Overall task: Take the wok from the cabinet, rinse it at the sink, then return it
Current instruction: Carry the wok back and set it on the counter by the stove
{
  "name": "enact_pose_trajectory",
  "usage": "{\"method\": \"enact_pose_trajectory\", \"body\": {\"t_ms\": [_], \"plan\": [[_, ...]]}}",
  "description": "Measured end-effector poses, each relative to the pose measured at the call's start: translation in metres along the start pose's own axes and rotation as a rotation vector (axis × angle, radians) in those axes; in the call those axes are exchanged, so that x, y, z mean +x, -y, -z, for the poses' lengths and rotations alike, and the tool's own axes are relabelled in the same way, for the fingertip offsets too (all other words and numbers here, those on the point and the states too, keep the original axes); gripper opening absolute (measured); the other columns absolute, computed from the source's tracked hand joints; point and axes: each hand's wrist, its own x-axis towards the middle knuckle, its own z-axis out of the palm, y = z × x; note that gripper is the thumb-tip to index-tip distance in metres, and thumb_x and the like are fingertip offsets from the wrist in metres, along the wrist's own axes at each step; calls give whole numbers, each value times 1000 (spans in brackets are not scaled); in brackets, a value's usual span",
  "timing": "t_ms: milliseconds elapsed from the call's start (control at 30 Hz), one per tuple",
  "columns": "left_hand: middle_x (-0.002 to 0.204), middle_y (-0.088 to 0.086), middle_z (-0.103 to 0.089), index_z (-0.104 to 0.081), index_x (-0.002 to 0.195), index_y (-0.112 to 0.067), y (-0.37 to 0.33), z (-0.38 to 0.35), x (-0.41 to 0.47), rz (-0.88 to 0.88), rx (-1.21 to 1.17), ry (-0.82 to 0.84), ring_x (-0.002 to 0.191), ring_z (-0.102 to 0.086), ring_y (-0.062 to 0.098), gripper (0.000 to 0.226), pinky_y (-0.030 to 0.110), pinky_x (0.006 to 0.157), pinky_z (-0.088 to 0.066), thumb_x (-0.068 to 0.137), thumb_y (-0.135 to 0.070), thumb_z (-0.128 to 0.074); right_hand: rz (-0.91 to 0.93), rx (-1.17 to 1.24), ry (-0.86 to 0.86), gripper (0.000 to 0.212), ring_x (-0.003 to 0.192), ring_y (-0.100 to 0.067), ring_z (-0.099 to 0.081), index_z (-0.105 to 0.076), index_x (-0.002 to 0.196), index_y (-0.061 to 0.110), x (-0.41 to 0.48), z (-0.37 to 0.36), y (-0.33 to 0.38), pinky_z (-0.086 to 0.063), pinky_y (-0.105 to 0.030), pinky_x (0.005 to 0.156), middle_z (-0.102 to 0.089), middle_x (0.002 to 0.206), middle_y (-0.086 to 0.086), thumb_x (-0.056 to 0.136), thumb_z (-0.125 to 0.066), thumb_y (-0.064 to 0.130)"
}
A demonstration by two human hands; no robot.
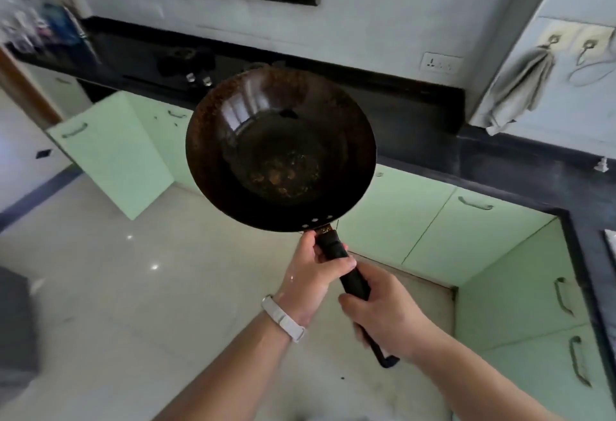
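Observation:
A dark, worn wok [280,150] with brown spots in its bottom hangs in the air above the floor, held level in front of me. Its long black handle [353,279] points toward me. My left hand [315,270], with a white wristband, grips the handle close to the bowl. Farther down the same handle, my right hand [383,317] is closed around it. A green cabinet door [113,154] stands swung open at the left, under the black counter; its inside is hidden.
A black L-shaped counter [416,120] with a stove [186,64] runs along the wall and down the right side. Green cabinets [433,220] sit below it. A grey towel [520,87] hangs on the right wall. A dark grey object [16,327] stands at the left edge.

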Motion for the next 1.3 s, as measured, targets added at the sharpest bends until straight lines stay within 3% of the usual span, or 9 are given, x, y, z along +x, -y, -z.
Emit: {"method": "enact_pose_trajectory", "body": {"t_ms": [433, 700, 867, 1167, 1300], "plan": [[92, 9, -64, -56, 103, -7, -28, 127, 57, -20, -62, -294, 89, -62, 21, 43, 38, 89, -51, 64, -7, -75, 54, -65, 266, 15, 41, -22, -51, -56, 82, 25, 130, -69, 59, -47, -32, 45, -58, 49, -5, 85, -57, 10], [89, 8, -64, -57, 97, -9, -57, 178, 158, -2, -18, -483, 89, -61, 21, 44, 45, 94, -49, 58, -13, -77, 64, -38, 417, 15, 38, -17, -52, -57, 88, 21, 263, -75, 95, -48, -29, 44, -56, 51, -5, 87, -57, 7], [90, 10, -61, -55, 101, -5, -92, 207, 214, -20, -56, -615, 89, -59, 21, 41, 35, 86, -50, 64, -3, -70, 95, -36, 538, 12, 38, -16, -53, -57, 89, 19, 339, -78, 136, -47, -28, 43, -57, 53, -7, 86, -57, 8], [89, 9, -61, -53, 99, -5, -127, 260, 278, -92, -140, -694, 85, -59, 20, 37, 29, 75, -52, 65, 1, -70, 179, -115, 648, 10, 43, -19, -56, -57, 93, 13, 430, -94, 190, -51, -32, 47, -57, 55, -4, 83, -56, 9], [88, 9, -62, -54, 102, -3, -142, 292, 300, -85, -124, -716, 84, -60, 21, 41, 33, 80, -52, 65, -1, -71, 186, -129, 648, 9, 44, -21, -56, -55, 87, 17, 464, -116, 207, -51, -31, 46, -58, 53, -5, 84, -55, 8]]}}
